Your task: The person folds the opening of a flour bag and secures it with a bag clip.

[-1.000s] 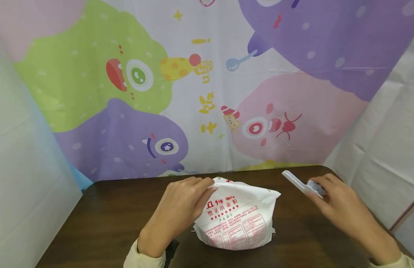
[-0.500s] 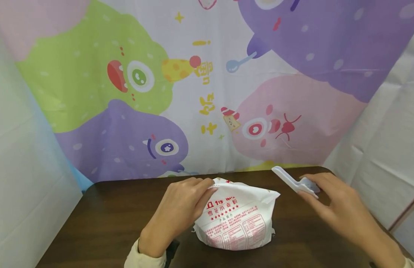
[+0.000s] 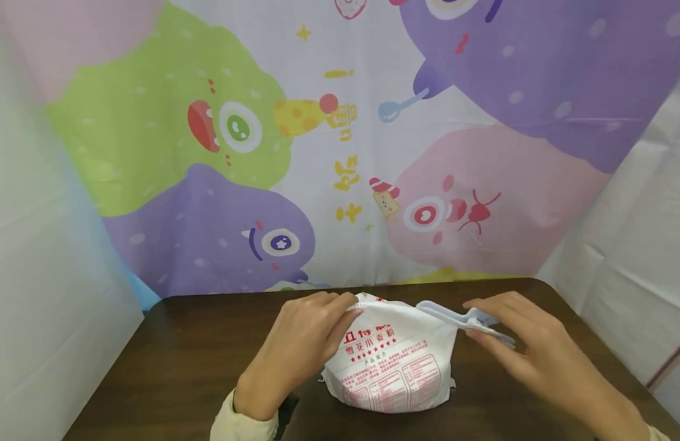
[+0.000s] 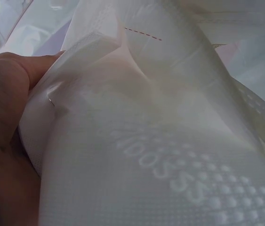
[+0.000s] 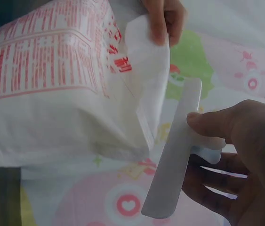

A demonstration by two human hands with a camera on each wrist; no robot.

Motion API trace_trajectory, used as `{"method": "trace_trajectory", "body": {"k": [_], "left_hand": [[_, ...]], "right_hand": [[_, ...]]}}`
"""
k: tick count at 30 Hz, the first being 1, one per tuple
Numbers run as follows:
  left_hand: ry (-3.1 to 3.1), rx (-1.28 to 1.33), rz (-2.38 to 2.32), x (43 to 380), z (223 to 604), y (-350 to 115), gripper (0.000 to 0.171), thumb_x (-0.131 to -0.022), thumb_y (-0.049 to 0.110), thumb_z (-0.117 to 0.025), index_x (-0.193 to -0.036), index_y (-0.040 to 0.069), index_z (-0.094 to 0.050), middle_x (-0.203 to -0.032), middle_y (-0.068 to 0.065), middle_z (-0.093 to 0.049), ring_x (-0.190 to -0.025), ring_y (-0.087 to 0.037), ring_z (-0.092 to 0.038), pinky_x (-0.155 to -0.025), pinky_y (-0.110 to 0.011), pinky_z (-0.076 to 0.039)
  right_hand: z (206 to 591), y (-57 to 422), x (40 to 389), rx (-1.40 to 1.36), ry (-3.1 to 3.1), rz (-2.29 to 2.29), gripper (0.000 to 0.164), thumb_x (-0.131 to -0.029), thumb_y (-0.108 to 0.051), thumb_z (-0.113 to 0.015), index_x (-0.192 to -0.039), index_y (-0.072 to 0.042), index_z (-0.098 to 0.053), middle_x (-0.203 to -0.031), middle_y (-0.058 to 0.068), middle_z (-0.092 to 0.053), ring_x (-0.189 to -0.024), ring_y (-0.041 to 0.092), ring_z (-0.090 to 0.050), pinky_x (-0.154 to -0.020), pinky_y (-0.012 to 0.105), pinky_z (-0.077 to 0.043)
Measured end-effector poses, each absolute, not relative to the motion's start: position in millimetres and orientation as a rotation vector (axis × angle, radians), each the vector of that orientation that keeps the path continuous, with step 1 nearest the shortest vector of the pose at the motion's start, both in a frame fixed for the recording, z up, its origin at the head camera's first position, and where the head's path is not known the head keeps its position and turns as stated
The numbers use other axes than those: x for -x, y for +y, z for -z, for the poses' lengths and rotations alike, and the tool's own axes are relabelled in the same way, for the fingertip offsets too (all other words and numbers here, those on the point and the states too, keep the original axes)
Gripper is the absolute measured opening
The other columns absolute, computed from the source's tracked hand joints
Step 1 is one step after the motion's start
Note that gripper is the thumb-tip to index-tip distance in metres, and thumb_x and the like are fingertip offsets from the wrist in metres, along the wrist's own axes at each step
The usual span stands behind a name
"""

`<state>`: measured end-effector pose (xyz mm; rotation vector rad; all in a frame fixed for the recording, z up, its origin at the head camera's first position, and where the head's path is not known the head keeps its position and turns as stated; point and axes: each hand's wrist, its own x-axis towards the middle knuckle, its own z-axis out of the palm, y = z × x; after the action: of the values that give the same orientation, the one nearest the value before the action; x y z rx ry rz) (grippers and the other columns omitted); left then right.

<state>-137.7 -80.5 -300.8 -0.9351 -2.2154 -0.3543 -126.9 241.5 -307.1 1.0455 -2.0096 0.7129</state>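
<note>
A white flour bag with red print stands on the table, its top edge folded over. My left hand pinches the upper left corner of that fold. In the left wrist view the thumb lies along the creased white bag. My right hand holds a pale blue-white bag clip between thumb and fingers. The clip's long bar reaches the bag's upper right corner and overlaps it in the head view. From the right wrist the clip appears beside the bag's folded edge.
The dark brown wooden table carries the bag. Behind it hangs a cloth with cartoon monsters, and white cloth sheets flank both sides. A dark band shows at the left wrist.
My right hand has moved left with the bag clip, from clear of the bag to its upper right corner. The left hand keeps its pinch on the fold.
</note>
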Motion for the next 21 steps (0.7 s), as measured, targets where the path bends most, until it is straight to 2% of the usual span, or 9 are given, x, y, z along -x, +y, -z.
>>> {"method": "trace_trajectory", "body": {"k": [4, 7, 10, 16, 21], "left_hand": [[-2.209, 0.930, 0.331, 138.8, 301.6, -78.8, 0.008, -0.098, 0.020, -0.063, -0.094, 0.014, -0.066, -0.070, 0.009, -0.058, -0.059, -0.008, -0.053, -0.052, -0.027, -0.045], [-2.202, 0.928, 0.328, 139.0, 302.0, -78.5, 0.008, -0.097, 0.020, -0.064, -0.094, 0.013, -0.066, -0.070, 0.009, -0.058, -0.059, -0.008, -0.052, -0.052, -0.027, -0.045], [-2.200, 0.928, 0.332, 138.5, 302.1, -79.1, 0.007, -0.097, 0.020, -0.064, -0.095, 0.013, -0.067, -0.070, 0.008, -0.059, -0.059, -0.008, -0.053, -0.053, -0.027, -0.046], [-2.194, 0.940, 0.340, 138.3, 302.5, -78.9, 0.007, -0.097, 0.020, -0.064, -0.096, 0.013, -0.067, -0.070, 0.008, -0.060, -0.059, -0.009, -0.054, -0.053, -0.028, -0.046], [-2.190, 0.944, 0.337, 138.4, 301.6, -78.9, 0.007, -0.097, 0.020, -0.064, -0.096, 0.013, -0.066, -0.070, 0.008, -0.058, -0.059, -0.008, -0.053, -0.052, -0.026, -0.045]], "right_hand": [[311.9, 236.5, 131.7, -1.123, -2.031, -0.707, 0.039, -0.100, -0.042, -0.058, -0.119, -0.011, -0.069, -0.109, -0.003, -0.067, -0.096, 0.009, -0.059, -0.076, 0.012, -0.044], [316.7, 234.6, 137.4, -1.154, -2.073, -0.695, 0.035, -0.095, -0.032, -0.070, -0.124, -0.013, -0.067, -0.114, -0.003, -0.067, -0.102, 0.010, -0.060, -0.080, 0.013, -0.045], [317.3, 230.5, 141.4, -1.190, -2.091, -0.674, 0.040, -0.087, -0.017, -0.077, -0.126, -0.012, -0.065, -0.116, -0.004, -0.066, -0.101, 0.008, -0.060, -0.082, 0.013, -0.045], [317.8, 223.7, 143.3, -1.178, -2.166, -0.663, 0.042, -0.086, -0.006, -0.074, -0.126, -0.009, -0.063, -0.115, -0.005, -0.065, -0.100, 0.006, -0.060, -0.086, 0.011, -0.045], [317.7, 218.9, 144.1, -1.159, -2.181, -0.674, 0.045, -0.082, -0.003, -0.076, -0.125, -0.009, -0.064, -0.115, -0.004, -0.065, -0.100, 0.008, -0.060, -0.085, 0.012, -0.047]]}}
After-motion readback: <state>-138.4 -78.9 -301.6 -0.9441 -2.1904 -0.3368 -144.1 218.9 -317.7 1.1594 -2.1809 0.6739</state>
